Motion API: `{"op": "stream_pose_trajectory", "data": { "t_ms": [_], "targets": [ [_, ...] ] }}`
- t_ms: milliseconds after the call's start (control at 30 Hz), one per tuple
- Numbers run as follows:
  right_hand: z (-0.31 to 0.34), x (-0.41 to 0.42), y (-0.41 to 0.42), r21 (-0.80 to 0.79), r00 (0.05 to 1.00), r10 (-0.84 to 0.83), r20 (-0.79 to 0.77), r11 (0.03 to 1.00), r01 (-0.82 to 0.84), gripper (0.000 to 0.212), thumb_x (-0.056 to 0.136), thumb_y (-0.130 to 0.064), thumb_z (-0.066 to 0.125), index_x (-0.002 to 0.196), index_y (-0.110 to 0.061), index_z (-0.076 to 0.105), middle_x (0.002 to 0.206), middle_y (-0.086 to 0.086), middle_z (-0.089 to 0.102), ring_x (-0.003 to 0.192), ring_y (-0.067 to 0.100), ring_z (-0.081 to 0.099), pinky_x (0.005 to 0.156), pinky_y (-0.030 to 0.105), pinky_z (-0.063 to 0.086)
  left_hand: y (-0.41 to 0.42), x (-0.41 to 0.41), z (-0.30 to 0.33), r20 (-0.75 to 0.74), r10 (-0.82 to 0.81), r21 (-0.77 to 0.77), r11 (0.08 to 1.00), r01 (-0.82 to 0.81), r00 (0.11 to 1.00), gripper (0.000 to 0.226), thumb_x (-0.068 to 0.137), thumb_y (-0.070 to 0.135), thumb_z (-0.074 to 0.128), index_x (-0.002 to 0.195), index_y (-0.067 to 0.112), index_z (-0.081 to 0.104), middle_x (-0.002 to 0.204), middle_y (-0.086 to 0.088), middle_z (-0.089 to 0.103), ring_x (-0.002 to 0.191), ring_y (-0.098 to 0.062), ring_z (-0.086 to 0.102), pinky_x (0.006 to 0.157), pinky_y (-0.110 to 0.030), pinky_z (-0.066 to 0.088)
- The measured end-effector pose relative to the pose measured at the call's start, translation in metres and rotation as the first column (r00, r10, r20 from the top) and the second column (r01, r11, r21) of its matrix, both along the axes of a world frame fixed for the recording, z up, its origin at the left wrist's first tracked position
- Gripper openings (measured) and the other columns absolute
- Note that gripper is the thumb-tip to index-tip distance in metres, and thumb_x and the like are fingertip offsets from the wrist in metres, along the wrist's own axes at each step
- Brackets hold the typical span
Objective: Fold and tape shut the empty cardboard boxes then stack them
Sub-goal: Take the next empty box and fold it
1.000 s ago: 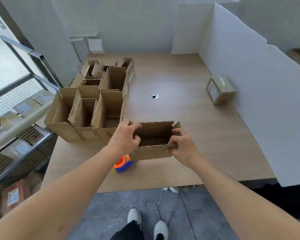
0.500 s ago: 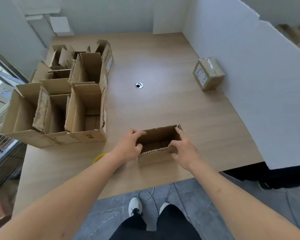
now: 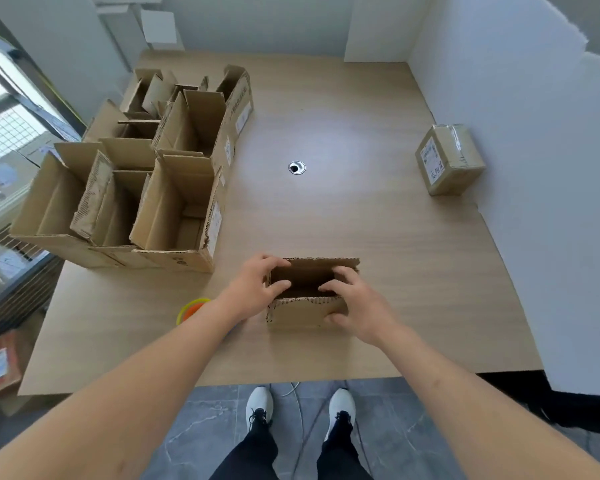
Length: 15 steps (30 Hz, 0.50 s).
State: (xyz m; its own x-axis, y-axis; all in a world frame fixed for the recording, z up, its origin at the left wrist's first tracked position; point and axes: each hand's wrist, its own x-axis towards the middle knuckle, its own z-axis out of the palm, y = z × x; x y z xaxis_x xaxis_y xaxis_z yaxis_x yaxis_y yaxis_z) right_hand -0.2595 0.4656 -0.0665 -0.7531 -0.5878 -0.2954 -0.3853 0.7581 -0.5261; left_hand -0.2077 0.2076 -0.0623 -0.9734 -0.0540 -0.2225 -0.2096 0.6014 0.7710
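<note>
An open small cardboard box (image 3: 305, 308) stands on the wooden bench (image 3: 378, 237), just below the middle of the frame, its top flaps up and its dark inside showing. The left hand (image 3: 253, 292) grips the box's left end, fingers curled over the rim into the opening. The right hand (image 3: 357, 303) grips the right end, fingers hooked over the near wall into the opening and thumb pressed on the outside of that wall. The two hands are apart, one at each end. A yellow and orange tape roll (image 3: 192, 308) lies just left of the left wrist, partly hidden by the forearm. A cluster of open boxes (image 3: 146, 181) fills the left and upper left of the bench. A taped box (image 3: 447, 159) with a label sits at the right, beside the white partition (image 3: 534, 168). A round metal grommet (image 3: 296, 167) is set in the bench near the frame's centre.
</note>
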Motion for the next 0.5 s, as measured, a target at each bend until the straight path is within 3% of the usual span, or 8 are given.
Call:
{"op": "stream_pose_trajectory", "data": {
  "t_ms": [133, 200, 333, 400, 500],
  "targets": [
    [-0.01, -0.007, 0.006, -0.013, 0.999, 0.054, 0.005, 0.998, -0.054, 0.029, 0.081, -0.028, 0.084, 0.106, -0.028, 0.068, 0.145, -0.008, 0.038, 0.122, 0.022, 0.053, 0.088, 0.039, 0.053, 0.004, 0.006, 0.003, 0.068, 0.056, 0.071, 0.996, -0.06, 0.996, 0.045, 0.096, -0.003, 0.045, 0.124, 0.022, 0.07, 0.131, 0.005, 0.06, 0.124, -0.01, 0.052, 0.101, -0.006, 0.033],
    [-0.011, -0.006, 0.008, -0.015, 0.992, 0.121, -0.029, 0.992, -0.121, 0.016, 0.083, -0.023, 0.082, 0.095, -0.025, 0.071, 0.144, -0.007, 0.043, 0.121, 0.022, 0.052, 0.086, 0.035, 0.051, 0.002, 0.007, 0.003, 0.065, 0.033, 0.063, 0.997, -0.037, 0.997, 0.053, 0.093, -0.009, 0.039, 0.123, 0.023, 0.069, 0.133, 0.005, 0.06, 0.127, -0.008, 0.049, 0.1, 0.0, 0.027],
    [-0.006, 0.0, 0.015, -0.024, 0.968, 0.241, -0.07, 0.97, -0.243, 0.01, 0.086, -0.025, 0.077, 0.095, -0.029, 0.081, 0.15, -0.006, 0.046, 0.129, 0.019, 0.047, 0.097, 0.034, 0.048, 0.002, 0.005, 0.006, 0.113, 0.031, 0.102, 0.994, -0.042, 0.993, 0.054, 0.094, -0.008, 0.042, 0.122, 0.032, 0.066, 0.134, 0.01, 0.057, 0.122, 0.008, 0.048, 0.1, 0.0, 0.028],
    [-0.004, 0.002, 0.018, -0.038, 0.967, 0.254, -0.026, 0.966, -0.255, 0.017, 0.083, -0.031, 0.076, 0.099, -0.031, 0.082, 0.15, -0.009, 0.045, 0.133, 0.014, 0.044, 0.101, 0.035, 0.046, 0.004, 0.004, 0.003, 0.096, 0.014, 0.09, 0.996, -0.022, 0.995, 0.043, 0.096, -0.002, 0.054, 0.124, 0.028, 0.066, 0.132, 0.009, 0.057, 0.12, 0.003, 0.05, 0.094, 0.003, 0.03],
    [-0.004, 0.001, 0.021, -0.085, 0.985, 0.174, 0.007, 0.981, -0.173, 0.02, 0.081, -0.041, 0.073, 0.098, -0.034, 0.081, 0.139, -0.013, 0.048, 0.12, 0.007, 0.049, 0.094, 0.037, 0.052, 0.008, 0.003, -0.003, 0.046, 0.012, 0.036, 0.999, -0.014, 0.999, 0.033, 0.091, 0.013, 0.075, 0.12, 0.025, 0.068, 0.122, 0.004, 0.06, 0.114, -0.013, 0.057, 0.095, -0.024, 0.051]
  ]
}}
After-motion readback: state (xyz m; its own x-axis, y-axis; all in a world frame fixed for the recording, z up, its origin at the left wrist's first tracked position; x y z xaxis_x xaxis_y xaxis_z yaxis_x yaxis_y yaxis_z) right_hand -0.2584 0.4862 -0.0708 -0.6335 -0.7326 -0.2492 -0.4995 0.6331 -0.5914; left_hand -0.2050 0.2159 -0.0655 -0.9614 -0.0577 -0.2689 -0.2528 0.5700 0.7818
